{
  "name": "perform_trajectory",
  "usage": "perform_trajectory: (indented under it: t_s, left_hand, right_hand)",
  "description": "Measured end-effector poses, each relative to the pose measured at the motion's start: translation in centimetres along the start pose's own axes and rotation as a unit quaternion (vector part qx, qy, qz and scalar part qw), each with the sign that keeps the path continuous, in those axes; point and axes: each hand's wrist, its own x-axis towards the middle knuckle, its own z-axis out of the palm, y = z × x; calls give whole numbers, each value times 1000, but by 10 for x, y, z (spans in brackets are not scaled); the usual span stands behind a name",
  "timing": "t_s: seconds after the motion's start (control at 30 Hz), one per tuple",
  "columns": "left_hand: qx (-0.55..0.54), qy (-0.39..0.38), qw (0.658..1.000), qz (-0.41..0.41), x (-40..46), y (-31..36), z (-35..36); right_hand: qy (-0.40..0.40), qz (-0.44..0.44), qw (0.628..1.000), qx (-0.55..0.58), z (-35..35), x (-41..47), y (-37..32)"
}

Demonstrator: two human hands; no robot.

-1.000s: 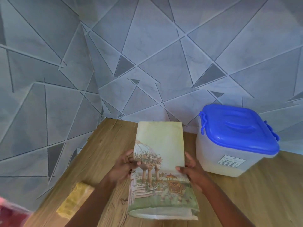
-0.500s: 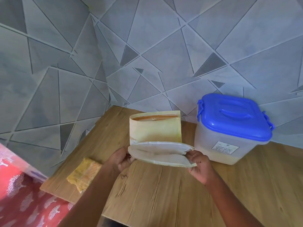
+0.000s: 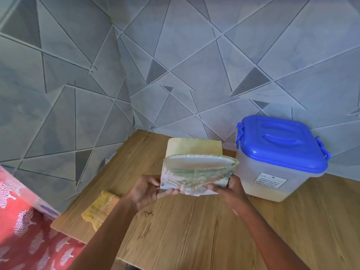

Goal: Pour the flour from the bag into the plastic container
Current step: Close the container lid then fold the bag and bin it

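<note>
A paper flour bag (image 3: 194, 168) with a printed picture is held above the wooden table, bent over so its white bottom fold faces me. My left hand (image 3: 145, 191) grips its lower left corner and my right hand (image 3: 228, 190) grips its lower right corner. To the right stands the translucent plastic container (image 3: 272, 180) with its blue lid (image 3: 280, 141) clipped on; a pale layer shows in its bottom. The bag's right edge is close to the container's left wall.
A folded yellow cloth (image 3: 100, 208) lies on the wooden table (image 3: 194, 230) near its left edge. Grey tiled walls meet in a corner behind the table. Red patterned fabric (image 3: 23, 230) fills the lower left, beyond the table edge.
The bag went from lying flat on the table to being lifted and folded over in both hands. The view has drawn back, showing more of the table's front edge.
</note>
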Motion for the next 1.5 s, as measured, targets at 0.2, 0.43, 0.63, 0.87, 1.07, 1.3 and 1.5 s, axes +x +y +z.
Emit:
perform_trajectory:
  t_s: [0.2, 0.43, 0.63, 0.87, 1.07, 1.3, 1.5]
  left_hand:
    - [321, -109, 927, 158, -4, 1, -1]
    - [315, -43, 906, 281, -5, -10, 24]
    - [297, -9, 894, 335, -13, -14, 34]
    - [315, 14, 876, 366, -18, -24, 31]
    - [304, 37, 889, 341, -27, -37, 24]
    - [206, 99, 925, 302, -50, -61, 1]
    - [175, 153, 923, 307, -88, -84, -35]
  right_hand:
    - [-1, 8, 1000, -4, -9, 4, 5]
    - [-17, 18, 1000, -2, -8, 2, 8]
    - [-35, -10, 999, -11, -15, 2, 5]
    - [-138, -15, 988, 65, -27, 3, -13]
    - [-163, 36, 979, 114, -27, 3, -10]
    - [-201, 33, 973, 104, -4, -3, -4]
    - [-247, 51, 962, 103, 42, -17, 0]
